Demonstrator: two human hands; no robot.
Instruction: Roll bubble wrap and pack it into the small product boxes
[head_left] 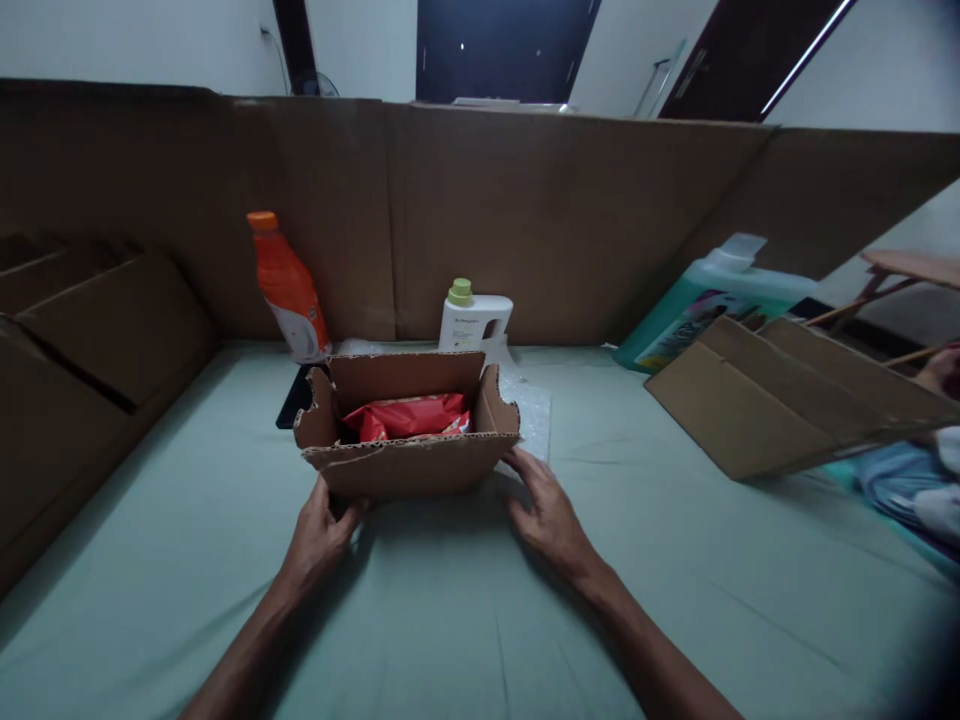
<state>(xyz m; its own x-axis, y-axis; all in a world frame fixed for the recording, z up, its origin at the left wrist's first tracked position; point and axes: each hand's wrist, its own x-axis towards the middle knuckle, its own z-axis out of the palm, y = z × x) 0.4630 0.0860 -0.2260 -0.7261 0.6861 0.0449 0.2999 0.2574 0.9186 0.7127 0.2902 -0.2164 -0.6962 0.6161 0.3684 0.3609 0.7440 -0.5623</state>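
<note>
Resting on a pale green sheet (187, 560) that covers the worktop, a small open cardboard box (409, 465) sits just in front of the person. Both hands are on it, set apart at its two near corners. The left hand (319, 530) presses against the lower left corner of the front wall, fingers spread and curled loosely round the edge. The right hand (546, 508) lies flat beside the lower right corner, fingertips touching the box's side; neither hand is closed tight round anything. Inside the box lies a red packet (409, 415), crumpled and partly hidden by the front wall. The top edges of the box are torn and ragged.

Behind the box stand an orange bottle (289, 290) with an orange cap, tilted in this view, and a white bottle (472, 320) with a green cap. A dark flat thing (292, 400) lies just left of the box; what it is cannot be told. To the right, well apart, a larger cardboard box (772, 405) lies tipped over, with a green jug (701, 310) leaning behind it. Tall cardboard walls (570, 220) fence in the back.
</note>
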